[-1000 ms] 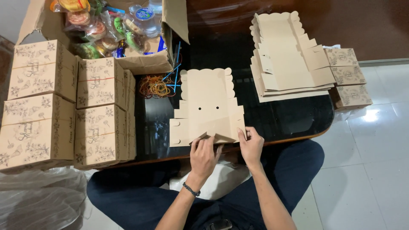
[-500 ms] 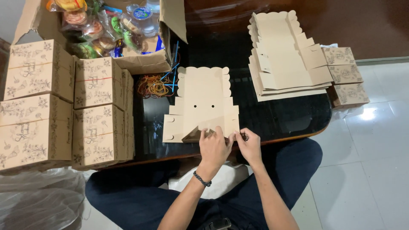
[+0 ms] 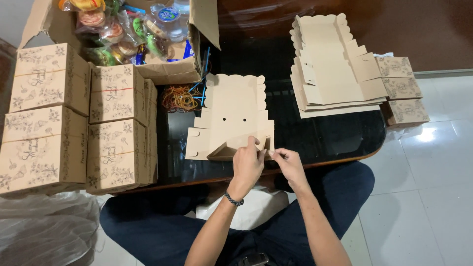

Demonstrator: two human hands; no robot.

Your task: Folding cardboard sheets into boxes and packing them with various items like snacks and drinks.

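The person sits at the near edge of a dark glossy tabletop (image 3: pixel 335 138), both hands working the near flap of a flat die-cut cardboard box blank (image 3: pixel 234 113) that lies on the glass before them. The left hand (image 3: pixel 246 165) has its fingers curled over the raised near flap, pinching the fold; the right hand (image 3: pixel 288 165) rests just beside it, fingertips closed on the flap's right corner. To crease well, the flap is best pressed along its scored line with both hands level, so that the side tabs meet squarely and the board does not buckle. Against the earlier frames, the near flap now stands higher and more folded inward, and the hands have drawn closer together. Left of the blank stand stacked finished boxes (image 3: pixel 79 118); beyond it lie rubber bands (image 3: pixel 180 98) and an open carton of wrapped goods (image 3: pixel 128 34); farther right, a stack of unfolded blanks (image 3: pixel 335 74) and small folded boxes (image 3: pixel 401 91).
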